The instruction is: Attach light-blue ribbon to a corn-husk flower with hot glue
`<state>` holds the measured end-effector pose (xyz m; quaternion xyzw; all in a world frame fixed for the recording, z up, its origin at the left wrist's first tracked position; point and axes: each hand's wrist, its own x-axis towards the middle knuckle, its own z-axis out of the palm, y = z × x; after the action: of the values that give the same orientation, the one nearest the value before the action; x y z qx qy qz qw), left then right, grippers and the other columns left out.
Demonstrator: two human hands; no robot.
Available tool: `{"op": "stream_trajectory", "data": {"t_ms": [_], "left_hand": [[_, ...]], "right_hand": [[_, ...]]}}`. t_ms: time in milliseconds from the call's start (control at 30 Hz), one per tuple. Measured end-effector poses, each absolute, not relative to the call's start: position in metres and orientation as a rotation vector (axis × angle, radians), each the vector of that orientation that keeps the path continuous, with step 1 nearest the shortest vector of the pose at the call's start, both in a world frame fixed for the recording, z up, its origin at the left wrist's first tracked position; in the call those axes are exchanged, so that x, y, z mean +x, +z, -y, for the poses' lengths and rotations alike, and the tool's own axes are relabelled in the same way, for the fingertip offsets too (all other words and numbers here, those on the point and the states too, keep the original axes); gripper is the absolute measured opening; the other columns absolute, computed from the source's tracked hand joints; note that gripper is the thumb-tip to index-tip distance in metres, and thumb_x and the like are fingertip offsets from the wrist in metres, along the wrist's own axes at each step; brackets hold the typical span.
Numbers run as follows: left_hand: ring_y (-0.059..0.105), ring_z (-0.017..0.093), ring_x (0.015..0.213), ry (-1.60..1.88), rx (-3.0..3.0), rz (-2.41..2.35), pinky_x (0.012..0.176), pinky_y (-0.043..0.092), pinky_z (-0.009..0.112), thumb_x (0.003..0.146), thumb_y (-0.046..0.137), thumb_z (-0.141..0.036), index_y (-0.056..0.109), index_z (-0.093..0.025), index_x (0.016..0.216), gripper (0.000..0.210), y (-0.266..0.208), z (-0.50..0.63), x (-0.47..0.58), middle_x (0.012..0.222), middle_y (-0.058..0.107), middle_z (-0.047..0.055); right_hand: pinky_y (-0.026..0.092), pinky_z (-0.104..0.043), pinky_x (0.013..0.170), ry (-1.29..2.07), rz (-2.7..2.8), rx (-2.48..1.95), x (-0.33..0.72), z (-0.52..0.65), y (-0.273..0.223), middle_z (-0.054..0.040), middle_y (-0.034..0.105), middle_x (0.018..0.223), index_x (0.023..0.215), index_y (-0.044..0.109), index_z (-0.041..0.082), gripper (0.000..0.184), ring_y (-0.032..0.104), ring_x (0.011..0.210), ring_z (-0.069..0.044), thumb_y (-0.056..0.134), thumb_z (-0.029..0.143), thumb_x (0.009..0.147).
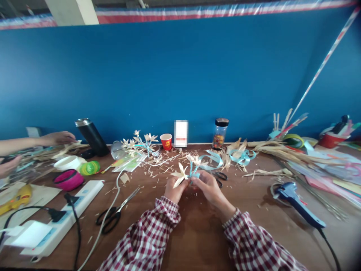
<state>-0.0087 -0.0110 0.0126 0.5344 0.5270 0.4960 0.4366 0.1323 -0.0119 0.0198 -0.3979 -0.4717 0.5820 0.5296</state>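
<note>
My left hand [174,190] is closed, its fingertips pinching the base of a cream-coloured craft flower [180,174] with pointed petals. Close against it, my right hand [211,189] pinches a light blue ribbon [194,174] at the flower stems. A small cluster of pale flowers [194,159] stands up just above the fingers on blue stems. Exactly where ribbon and stems meet is hidden by the fingertips. Just beyond my right hand lie black-handled scissors [221,176], partly covered. Loose light blue ribbon [213,160] curls on the table behind.
Left: open scissors [113,214], a power strip [84,201], a black flask [92,137], finished-looking flowers [141,143], and another person's hand [60,138]. Right: a blue glue gun [300,205] and dried husk strips [304,156]. Behind: a red paper cup [166,142] and a jar [220,135].
</note>
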Motion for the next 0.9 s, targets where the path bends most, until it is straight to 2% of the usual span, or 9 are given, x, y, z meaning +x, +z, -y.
{"op": "stream_trajectory", "data": {"t_ms": [167,400,467,633,900], "left_hand": [[0.062,0.019,0.067,1.292,1.268,-1.215,0.061,0.048,0.028,0.068,0.067,-0.039,0.069,-0.016,0.074,0.025,0.002,0.01,-0.005,0.07,0.068,0.005],[0.056,0.013,0.057,1.274,1.141,-1.189,0.055,0.045,0.024,0.066,0.069,-0.042,0.067,-0.017,0.072,0.026,-0.007,0.007,-0.005,0.064,0.063,0.001],[0.055,0.012,0.055,1.237,1.092,-1.15,0.054,0.045,0.023,0.067,0.069,-0.042,0.066,-0.017,0.072,0.026,-0.008,0.007,-0.004,0.063,0.062,0.0],[0.063,0.018,0.07,1.209,1.109,-1.146,0.064,0.05,0.028,0.068,0.067,-0.043,0.068,-0.018,0.081,0.028,-0.011,0.006,-0.006,0.076,0.068,0.004],[0.063,0.019,0.067,1.256,1.217,-1.242,0.062,0.049,0.029,0.066,0.068,-0.042,0.071,-0.016,0.074,0.026,-0.002,0.008,-0.008,0.067,0.068,0.004]], "right_hand": [[0.042,-0.023,0.053,1.348,1.103,-0.933,0.131,0.008,0.013,0.0047,0.053,0.059,0.071,0.054,0.017,0.035,0.048,0.053,-0.009,0.076,0.041,0.059],[0.035,-0.02,0.05,1.345,1.091,-0.922,0.131,0.01,0.013,0.0065,0.05,0.055,0.071,0.053,0.017,0.029,0.042,0.05,-0.007,0.074,0.036,0.063],[0.036,-0.021,0.051,1.365,1.057,-0.914,0.13,0.01,0.013,0.006,0.051,0.057,0.072,0.053,0.017,0.029,0.044,0.051,-0.007,0.074,0.036,0.063],[0.04,-0.022,0.053,1.383,1.03,-0.924,0.129,0.01,0.012,0.0034,0.056,0.061,0.076,0.056,0.017,0.031,0.048,0.053,-0.009,0.075,0.038,0.061],[0.039,-0.023,0.055,1.396,1.027,-0.919,0.129,0.011,0.014,0.0022,0.057,0.063,0.076,0.06,0.015,0.027,0.048,0.055,-0.009,0.073,0.034,0.063]]}}
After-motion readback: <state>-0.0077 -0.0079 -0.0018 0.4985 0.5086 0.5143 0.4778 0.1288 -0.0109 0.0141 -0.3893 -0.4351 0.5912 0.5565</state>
